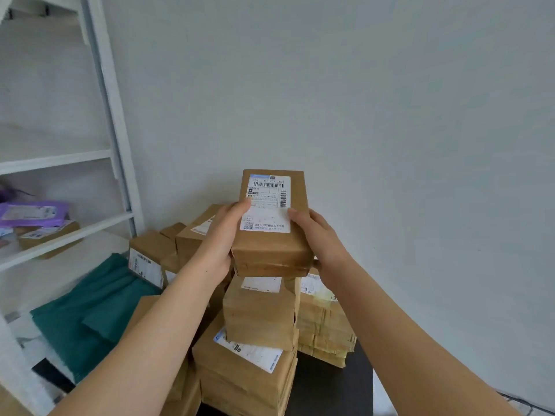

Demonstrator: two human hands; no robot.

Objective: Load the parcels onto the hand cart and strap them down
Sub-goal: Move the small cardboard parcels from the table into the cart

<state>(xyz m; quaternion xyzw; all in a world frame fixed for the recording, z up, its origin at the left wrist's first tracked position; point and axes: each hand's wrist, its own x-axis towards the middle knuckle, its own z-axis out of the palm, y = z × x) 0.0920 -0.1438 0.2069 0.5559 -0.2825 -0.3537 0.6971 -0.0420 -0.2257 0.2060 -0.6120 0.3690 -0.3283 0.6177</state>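
**Your count, kind by kind**

You have two hands in view: a left hand [222, 238] and a right hand [318, 235], with one brown parcel [271, 247] between them. In the pile [261, 313] below you can count at least six more; the far-left ones overlap, so the total is unsure. At left, one white rack [114, 115] carries one purple mailer [33, 213] and one brown box [48, 240]. Beneath it lie green bags [90, 313] — at least two.

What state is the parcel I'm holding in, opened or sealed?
Sealed: the parcel, held between left hand and right hand, shows closed faces and an intact label.
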